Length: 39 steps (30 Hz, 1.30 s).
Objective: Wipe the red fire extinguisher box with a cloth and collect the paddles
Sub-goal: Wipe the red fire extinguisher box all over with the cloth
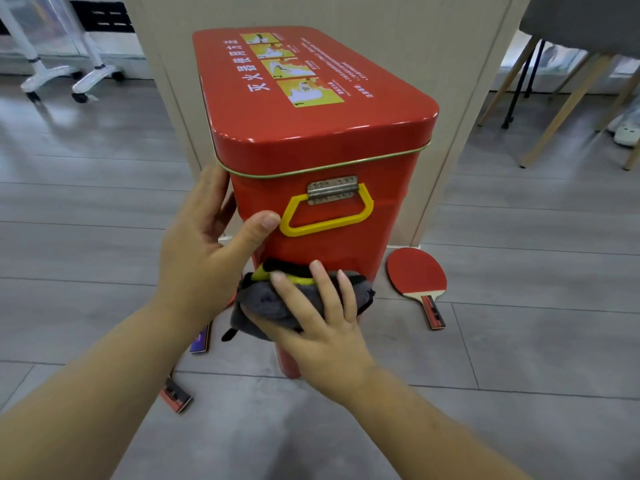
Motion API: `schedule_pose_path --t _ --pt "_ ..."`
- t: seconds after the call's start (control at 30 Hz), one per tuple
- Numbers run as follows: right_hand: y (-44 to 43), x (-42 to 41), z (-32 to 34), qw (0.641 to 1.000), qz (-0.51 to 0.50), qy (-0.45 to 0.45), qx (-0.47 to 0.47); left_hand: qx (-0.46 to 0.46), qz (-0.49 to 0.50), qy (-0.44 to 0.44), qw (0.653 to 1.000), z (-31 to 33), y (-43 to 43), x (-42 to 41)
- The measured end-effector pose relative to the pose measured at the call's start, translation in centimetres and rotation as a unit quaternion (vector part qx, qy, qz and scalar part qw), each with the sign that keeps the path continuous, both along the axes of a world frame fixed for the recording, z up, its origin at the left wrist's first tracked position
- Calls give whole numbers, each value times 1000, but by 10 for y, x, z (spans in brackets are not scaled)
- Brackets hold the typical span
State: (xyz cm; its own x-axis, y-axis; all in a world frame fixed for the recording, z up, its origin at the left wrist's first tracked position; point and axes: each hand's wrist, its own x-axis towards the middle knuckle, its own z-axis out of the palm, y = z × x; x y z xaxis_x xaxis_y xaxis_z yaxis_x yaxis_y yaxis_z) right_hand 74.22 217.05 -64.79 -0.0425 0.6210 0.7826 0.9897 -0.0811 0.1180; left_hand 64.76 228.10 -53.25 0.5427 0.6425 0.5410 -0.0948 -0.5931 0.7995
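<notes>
The red fire extinguisher box [322, 133] stands upright on the floor against a beige pillar, lid shut, with a yellow handle [327, 211] on its near side. My left hand [204, 244] grips the box's near left corner, thumb on the front face. My right hand [318, 317] presses a grey cloth with yellow and black trim [270, 299] flat against the lower front of the box. A red paddle [417, 277] lies on the floor right of the box. Two paddle handles [201, 341] [175, 396] show from under my left forearm.
A beige pillar [433, 46] rises behind the box. Wooden chair legs [561, 105] and a pair of white slippers [627, 129] are at the right. White wheeled stand bases [69, 77] sit at the far left. The floor is grey plank.
</notes>
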Motion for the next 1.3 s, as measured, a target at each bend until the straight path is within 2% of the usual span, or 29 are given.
schedule_pose_path --t 0.1,0.3,0.37,0.43,0.47,0.53,0.6,0.7,0.77,0.87,0.93,1.0,1.17,1.3 --pt "-4 8 3 999 -14 23 24 8 7 -6 1000 -3 2 2" --pt "-17 36 1 975 -77 199 68 59 78 36 995 -10 -2 5" --pt "-22 39 -1 949 -66 301 66 58 79 36 995 -12 -2 6" --pt "-24 37 -1 899 -14 432 66 50 68 32 996 -14 -4 6" --pt "-25 36 -1 878 9 474 72 49 66 36 996 -16 -5 6" --pt "-23 30 -2 859 21 503 94 39 70 53 995 -22 -6 3" --pt "-19 21 -5 859 7 502 101 2 61 58 996 -29 -6 1" --pt "-10 7 -16 894 -21 442 71 -51 55 57 996 -33 -8 -2" --pt "-5 -1 -32 934 -34 353 38 -84 51 55 994 -34 -12 -2" --pt "-4 -6 -55 985 -37 171 1 -92 36 71 993 -38 -14 -6" --pt "-7 -1 -64 997 -33 61 -24 -94 27 86 991 -42 -15 -9" --pt "-10 6 -67 999 -25 2 -37 -93 33 103 990 -45 -18 -10" --pt "-15 18 -55 999 -43 6 7 -118 42 111 986 -54 -19 -11" --pt "-23 35 -62 985 -112 118 53 -114 53 109 986 -58 -20 -9"
